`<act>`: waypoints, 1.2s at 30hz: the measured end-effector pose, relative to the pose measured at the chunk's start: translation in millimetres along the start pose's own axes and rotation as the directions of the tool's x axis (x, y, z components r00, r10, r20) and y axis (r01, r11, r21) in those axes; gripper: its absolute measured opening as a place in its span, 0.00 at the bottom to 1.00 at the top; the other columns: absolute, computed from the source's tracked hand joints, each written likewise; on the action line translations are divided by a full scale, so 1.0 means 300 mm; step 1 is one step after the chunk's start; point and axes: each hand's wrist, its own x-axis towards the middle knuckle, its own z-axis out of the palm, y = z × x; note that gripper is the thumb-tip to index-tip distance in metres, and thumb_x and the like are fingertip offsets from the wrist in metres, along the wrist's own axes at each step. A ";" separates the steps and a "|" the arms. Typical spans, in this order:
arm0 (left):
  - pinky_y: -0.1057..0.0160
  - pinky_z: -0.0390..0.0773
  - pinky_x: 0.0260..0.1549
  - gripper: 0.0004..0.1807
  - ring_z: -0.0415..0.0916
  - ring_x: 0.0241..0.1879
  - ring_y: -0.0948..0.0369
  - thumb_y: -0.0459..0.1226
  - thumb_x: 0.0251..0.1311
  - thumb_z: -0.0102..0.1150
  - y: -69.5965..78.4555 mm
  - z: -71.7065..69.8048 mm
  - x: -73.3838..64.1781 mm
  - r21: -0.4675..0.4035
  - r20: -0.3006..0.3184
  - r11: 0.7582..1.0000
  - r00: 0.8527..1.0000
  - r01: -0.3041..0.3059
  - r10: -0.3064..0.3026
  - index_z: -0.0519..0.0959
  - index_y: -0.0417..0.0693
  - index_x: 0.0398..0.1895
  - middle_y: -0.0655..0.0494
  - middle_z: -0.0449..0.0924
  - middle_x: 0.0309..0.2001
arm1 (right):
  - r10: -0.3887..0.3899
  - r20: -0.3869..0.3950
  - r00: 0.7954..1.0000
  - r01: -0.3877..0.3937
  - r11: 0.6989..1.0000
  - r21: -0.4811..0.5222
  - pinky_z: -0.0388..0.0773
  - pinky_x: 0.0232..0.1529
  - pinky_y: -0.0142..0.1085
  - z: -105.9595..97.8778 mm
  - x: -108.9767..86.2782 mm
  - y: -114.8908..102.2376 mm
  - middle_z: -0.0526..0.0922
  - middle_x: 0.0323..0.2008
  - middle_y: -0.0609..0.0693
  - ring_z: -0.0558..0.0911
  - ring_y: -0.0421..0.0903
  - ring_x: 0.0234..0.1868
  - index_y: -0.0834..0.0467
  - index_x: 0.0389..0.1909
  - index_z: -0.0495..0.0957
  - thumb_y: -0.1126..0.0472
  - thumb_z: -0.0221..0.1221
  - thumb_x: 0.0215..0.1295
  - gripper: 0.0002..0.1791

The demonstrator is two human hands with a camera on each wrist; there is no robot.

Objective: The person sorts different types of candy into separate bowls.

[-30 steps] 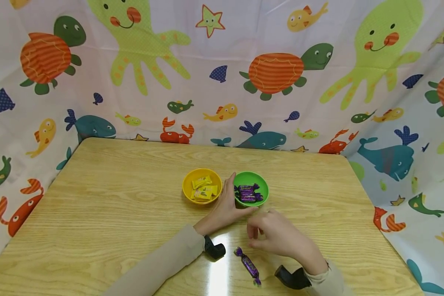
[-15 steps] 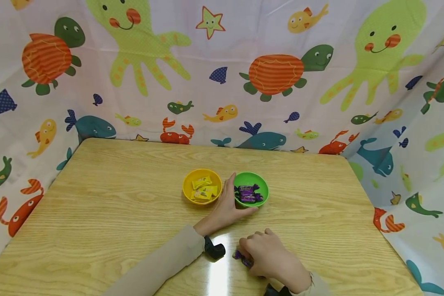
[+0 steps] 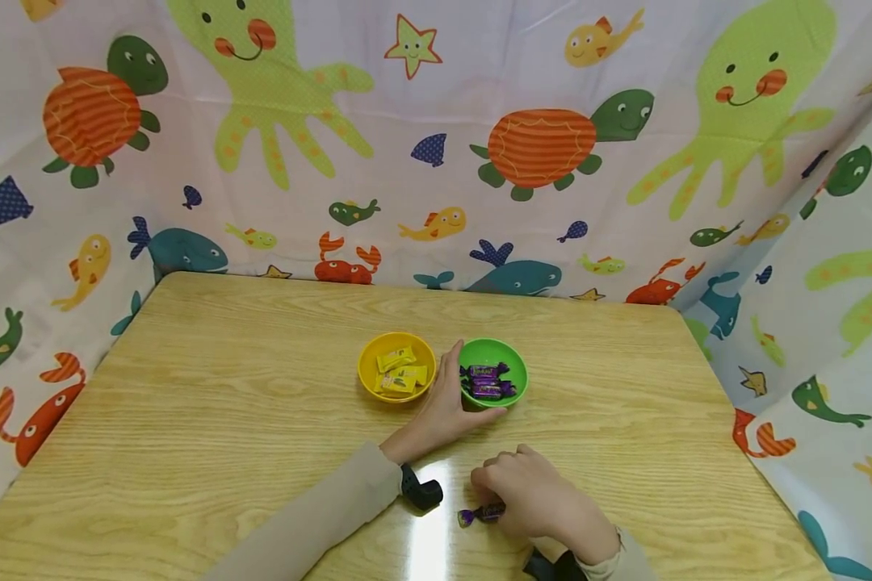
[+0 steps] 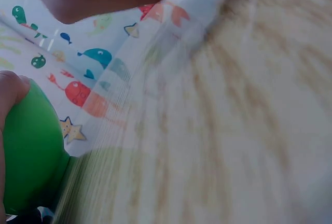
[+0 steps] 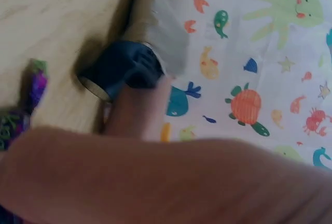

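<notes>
In the head view my left hand (image 3: 442, 407) holds the near left side of a small green bowl (image 3: 521, 365), thumb along the front and fingers at its left. Inside lie several purple-wrapped candies (image 3: 487, 389). The left wrist view shows the bowl's green outer wall (image 4: 33, 154) with a fingertip on it. Closer to me, my right hand (image 3: 534, 496) pinches another purple-wrapped candy (image 3: 483, 514) low at the table. One twisted end sticks out to the left; the rest is hidden under the hand. That wrapper end (image 5: 38, 85) also shows in the right wrist view.
A yellow bowl (image 3: 366, 373) with several yellow-wrapped candies (image 3: 400, 378) stands just left of my left hand. The wooden table (image 3: 225, 387) is bordered at the back and sides by a sea-animal curtain (image 3: 378, 105). Black camera mounts (image 3: 421, 491) sit at both wrists.
My right hand has come down toward me onto the loose candy and gripped it. The candy has turned from slanting to nearly sideways. My left hand and both bowls have stayed put.
</notes>
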 end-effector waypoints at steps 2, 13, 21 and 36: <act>0.43 0.58 0.68 0.65 0.54 0.72 0.49 0.57 0.51 0.72 0.000 -0.001 0.000 0.000 -0.002 1.000 1.000 -0.004 0.004 0.38 0.47 0.79 0.45 0.52 0.72 | -0.026 -0.001 1.000 0.026 0.999 0.019 0.59 0.29 0.32 -0.020 -0.004 0.006 0.68 0.20 0.35 0.64 0.33 0.23 0.47 0.22 0.75 0.74 0.68 0.32 0.20; 0.41 0.58 0.68 0.65 0.52 0.72 0.47 0.55 0.51 0.73 -0.005 -0.006 -0.001 -0.026 0.016 1.000 1.000 -0.002 0.003 0.38 0.46 0.79 0.43 0.49 0.74 | -0.088 -0.088 0.992 0.099 0.986 0.136 0.70 0.37 0.36 -0.177 -0.010 0.024 0.76 0.29 0.36 0.72 0.35 0.30 0.46 0.30 0.83 0.71 0.68 0.48 0.15; 0.43 0.56 0.69 0.62 0.55 0.70 0.47 0.45 0.53 0.74 -0.018 -0.016 0.000 -0.053 0.039 0.996 0.997 -0.068 0.070 0.38 0.41 0.78 0.41 0.50 0.72 | -0.138 -0.277 0.951 0.189 0.967 0.170 0.77 0.43 0.40 -0.256 0.008 0.072 0.81 0.38 0.41 0.77 0.41 0.40 0.52 0.37 0.84 0.73 0.68 0.55 0.14; 0.44 0.62 0.66 0.64 0.59 0.67 0.49 0.56 0.51 0.72 -0.016 -0.004 -0.005 -0.023 0.014 0.999 0.999 -0.045 0.045 0.39 0.44 0.79 0.44 0.55 0.69 | -0.048 -0.600 0.799 0.195 0.964 0.181 0.72 0.40 0.46 -0.131 0.144 0.320 0.82 0.37 0.47 0.74 0.50 0.39 0.56 0.37 0.83 0.75 0.69 0.54 0.13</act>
